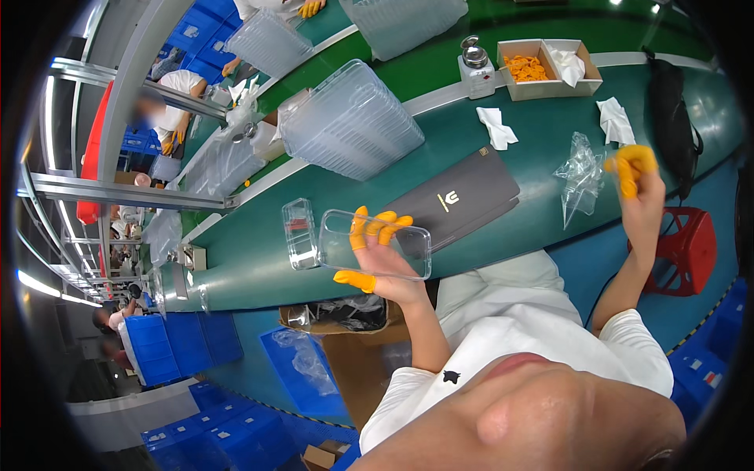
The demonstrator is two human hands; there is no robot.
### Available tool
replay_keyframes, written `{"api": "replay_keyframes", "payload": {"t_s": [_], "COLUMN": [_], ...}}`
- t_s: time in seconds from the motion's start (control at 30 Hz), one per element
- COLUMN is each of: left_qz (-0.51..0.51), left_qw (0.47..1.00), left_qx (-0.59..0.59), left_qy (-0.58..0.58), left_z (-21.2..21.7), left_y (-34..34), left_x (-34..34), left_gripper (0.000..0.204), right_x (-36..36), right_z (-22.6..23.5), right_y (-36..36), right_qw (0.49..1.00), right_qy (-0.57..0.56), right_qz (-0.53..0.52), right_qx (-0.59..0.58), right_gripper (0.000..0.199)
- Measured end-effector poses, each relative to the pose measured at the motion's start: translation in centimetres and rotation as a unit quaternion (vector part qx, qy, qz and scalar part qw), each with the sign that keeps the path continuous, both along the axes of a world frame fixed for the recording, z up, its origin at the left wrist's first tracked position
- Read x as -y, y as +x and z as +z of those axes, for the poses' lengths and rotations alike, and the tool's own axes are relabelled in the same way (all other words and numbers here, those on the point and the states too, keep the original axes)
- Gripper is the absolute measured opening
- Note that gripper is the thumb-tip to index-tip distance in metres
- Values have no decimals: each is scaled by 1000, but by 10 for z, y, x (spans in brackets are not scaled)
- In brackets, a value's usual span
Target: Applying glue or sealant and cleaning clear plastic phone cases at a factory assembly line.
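My left hand [386, 265], with yellow finger cots on its fingertips, holds a clear phone case [336, 245] over the near edge of the green work surface. The fingers lie behind the case and the thumb is at its near edge. A small clear plastic box [298, 233] with something red in it stands just left of the case. My right hand [638, 177], also in yellow cots, is raised at the right with its fingers curled in; what they hold, if anything, does not show. Beside it lies a crumpled clear plastic bag [580, 179]. Between the hands rests a flat dark grey package [463, 200].
Nested clear trays [357, 118] stand at the far side. Beyond the package are a pump bottle [476, 74] and a cardboard box [550, 90] with orange finger cots and tissues. Two white tissues [496, 129] and a black bag [674, 118] lie rightward. A red stool [689, 250] stands below.
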State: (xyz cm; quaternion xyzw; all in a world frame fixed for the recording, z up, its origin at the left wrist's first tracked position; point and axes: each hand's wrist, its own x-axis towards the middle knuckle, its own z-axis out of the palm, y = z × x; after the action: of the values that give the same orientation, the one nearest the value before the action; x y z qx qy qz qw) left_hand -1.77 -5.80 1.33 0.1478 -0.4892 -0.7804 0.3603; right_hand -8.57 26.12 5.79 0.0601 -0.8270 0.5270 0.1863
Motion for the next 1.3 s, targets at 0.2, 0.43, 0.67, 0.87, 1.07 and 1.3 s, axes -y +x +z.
{"api": "replay_keyframes", "payload": {"t_s": [0.2, 0.43, 0.67, 0.87, 1.07, 1.3], "left_qz": [22, 18, 21, 20, 14, 44], "left_qw": [999, 999, 998, 998, 992, 866], "left_qx": [39, 46, 52, 36, 57, 132], "left_qy": [-1, -17, -39, -53, -108, -481], "left_z": [-2, -2, -9, -7, -7, -6], "left_y": [2, -1, 1, 6, 9, 11], "left_x": [0, -1, -2, 3, 1, -16], "left_gripper": [104, 104, 106, 105, 102, 95], "right_x": [-11, 13, -2, -20, -18, 65], "right_z": [-105, -78, -87, -48, -34, -17], "right_y": [-42, -41, -45, -45, -48, -10], "right_qw": [942, 971, 933, 939, 958, 989], "right_qy": [330, 197, 353, 311, 246, -88], "right_qz": [-60, -117, -34, 3, -117, 98], "right_qx": [-8, 68, 64, 143, -86, 66], "right_gripper": [25, 26, 21, 26, 31, 31]}}
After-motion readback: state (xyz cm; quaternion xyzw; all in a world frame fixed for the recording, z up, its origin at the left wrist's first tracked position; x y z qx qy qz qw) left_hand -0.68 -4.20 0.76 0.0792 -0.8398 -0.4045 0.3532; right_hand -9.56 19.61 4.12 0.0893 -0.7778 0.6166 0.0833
